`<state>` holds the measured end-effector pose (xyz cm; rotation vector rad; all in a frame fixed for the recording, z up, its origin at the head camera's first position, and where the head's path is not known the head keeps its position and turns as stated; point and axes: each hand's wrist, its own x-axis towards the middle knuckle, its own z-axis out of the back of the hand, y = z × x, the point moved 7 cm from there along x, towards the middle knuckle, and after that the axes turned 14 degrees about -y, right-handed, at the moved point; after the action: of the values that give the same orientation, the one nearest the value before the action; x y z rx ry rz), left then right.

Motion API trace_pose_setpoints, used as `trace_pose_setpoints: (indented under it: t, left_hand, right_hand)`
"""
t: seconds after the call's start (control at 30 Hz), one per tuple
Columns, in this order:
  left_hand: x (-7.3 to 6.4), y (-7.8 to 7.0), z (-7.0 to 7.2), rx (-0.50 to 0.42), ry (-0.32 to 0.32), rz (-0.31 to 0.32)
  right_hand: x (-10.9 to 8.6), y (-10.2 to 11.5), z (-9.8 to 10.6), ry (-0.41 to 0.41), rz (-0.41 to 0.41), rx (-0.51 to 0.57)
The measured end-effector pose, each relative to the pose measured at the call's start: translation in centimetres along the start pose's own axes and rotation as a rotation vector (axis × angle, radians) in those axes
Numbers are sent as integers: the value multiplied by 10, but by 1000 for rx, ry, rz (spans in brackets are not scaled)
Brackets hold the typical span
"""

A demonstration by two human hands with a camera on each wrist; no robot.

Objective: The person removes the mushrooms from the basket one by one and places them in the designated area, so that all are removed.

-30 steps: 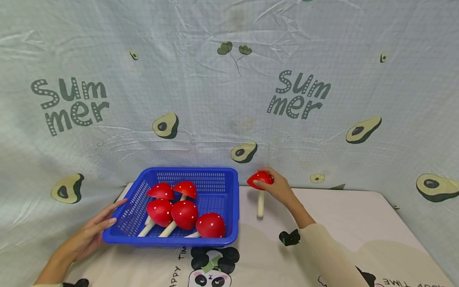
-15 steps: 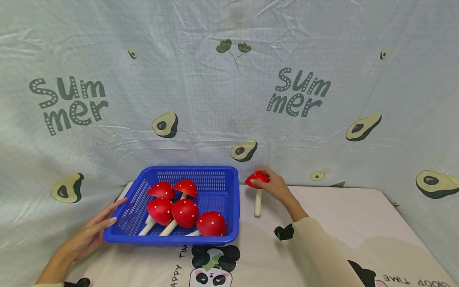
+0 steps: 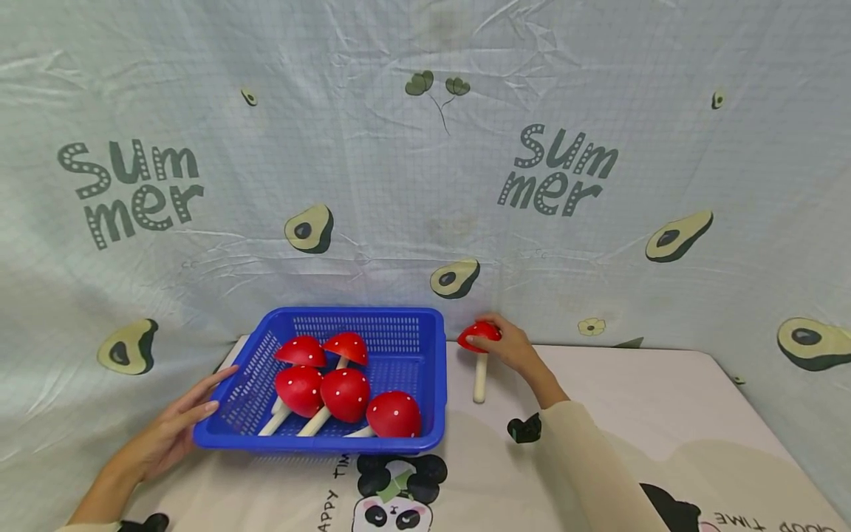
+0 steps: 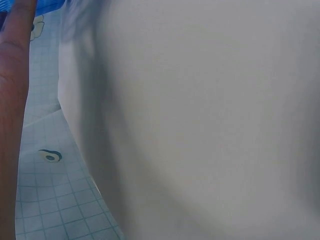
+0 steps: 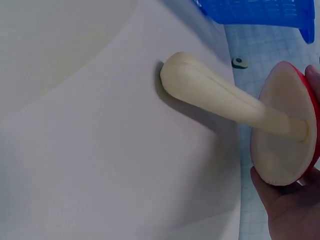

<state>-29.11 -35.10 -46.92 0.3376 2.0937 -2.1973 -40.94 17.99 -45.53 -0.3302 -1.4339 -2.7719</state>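
A toy mushroom with a red, white-dotted cap [image 3: 480, 335] and pale stem is gripped by the cap in my right hand [image 3: 515, 347]. Its stem [image 5: 215, 92] points down, the lower end close to or on the tabletop; contact is hard to judge. The right wrist view shows the cap's white underside, with fingers [image 5: 295, 210] round its edge. Left of it stands a blue plastic basket [image 3: 399, 445] holding several similar mushrooms [image 3: 345, 395]. My left hand [image 3: 166, 432] touches the basket's left side, fingers stretched along it and thumb at the rim.
The table [image 3: 598, 399] wears a pale cover with panda prints [image 3: 394, 510]. Behind it hangs a light curtain [image 3: 372, 148] printed with avocados and lettering. A dark wrist device [image 3: 525, 428] sits at the right cuff.
My right hand and its mushroom have shifted slightly left, nearer the basket. The left hand and basket hold their places; the head view moves a little.
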Motion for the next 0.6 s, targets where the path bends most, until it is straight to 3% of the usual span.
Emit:
trace_pose_setpoints:
  t: [0.3, 0.6]
  left_hand:
    - [-3, 0, 0, -50, 84, -30]
    - [-1, 1, 1, -37, 53, -20]
  right_hand:
    - [1, -9, -5, 27, -16, 7]
    - [1, -12, -8, 61, 7, 25]
